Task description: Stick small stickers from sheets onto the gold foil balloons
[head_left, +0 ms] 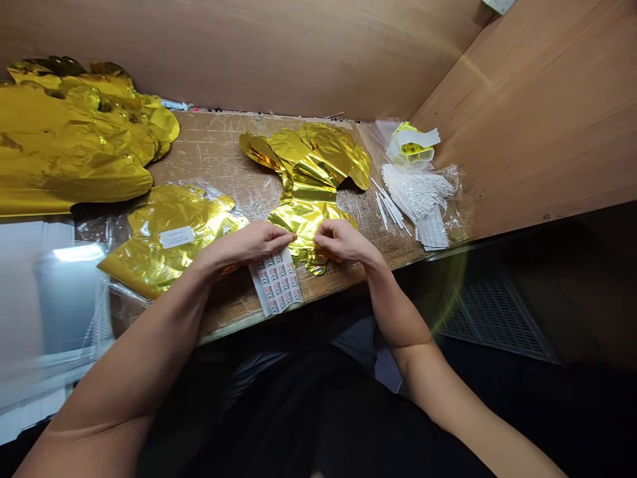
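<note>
My left hand (273,240) and right hand (343,240) have fingertips pinched closed on the gold foil (311,216) near the table's (328,282) front edge, with bare tabletop left of its upper part.

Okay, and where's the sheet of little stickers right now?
In the head view, the sticker sheet lies at the table's near edge, just below the left hand.

Gold foil stack (74,146) runs off left edge; white object (499,5) cut by top edge. Print on white label (176,237) too small to read. Left hand (263,240) hides upper end of sticker sheet (277,282).
</note>
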Motion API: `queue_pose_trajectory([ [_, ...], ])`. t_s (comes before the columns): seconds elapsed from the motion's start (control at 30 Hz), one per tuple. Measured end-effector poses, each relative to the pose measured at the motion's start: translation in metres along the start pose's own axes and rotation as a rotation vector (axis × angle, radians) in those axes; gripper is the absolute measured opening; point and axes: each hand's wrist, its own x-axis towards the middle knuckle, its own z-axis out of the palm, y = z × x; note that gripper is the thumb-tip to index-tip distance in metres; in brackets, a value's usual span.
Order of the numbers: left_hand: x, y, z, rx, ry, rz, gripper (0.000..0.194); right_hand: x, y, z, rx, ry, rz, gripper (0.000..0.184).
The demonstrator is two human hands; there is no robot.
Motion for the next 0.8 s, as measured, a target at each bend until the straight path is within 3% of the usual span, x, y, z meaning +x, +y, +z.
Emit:
queue_pose_trajectory([
  [0.13,0.002,-0.004,0.002,0.015,0.01,-0.002,0.042,0.001,0.001,0.007,-0.243,0.003,0.019,0.027],
  [0.27,0.004,-0.011,0.004,-0.039,0.062,0.008,0.035,-0.005,0.008,0.006,-0.52,0.243,0.076,0.032],
  [0.33,0.005,-0.012,0.004,-0.068,0.073,-0.003,0.033,-0.008,0.014,0.003,-0.57,0.309,0.015,0.028],
  [0.43,0.003,-0.009,0.0,-0.13,0.059,-0.039,0.032,-0.007,0.024,0.003,-0.481,0.175,-0.153,0.025],
  [0.5,-0.002,-0.004,-0.006,-0.199,0.038,-0.056,0.034,-0.004,0.031,0.004,-0.37,0.092,-0.194,0.024],
  [0.67,-0.011,0.007,-0.012,-0.319,-0.072,0.009,0.038,0.006,0.031,-0.003,0.007,-0.036,-0.078,0.046],
  [0.8,-0.001,0.006,0.006,-0.257,-0.017,0.083,0.038,0.028,0.019,-0.04,0.079,-0.17,-0.077,0.046],
])
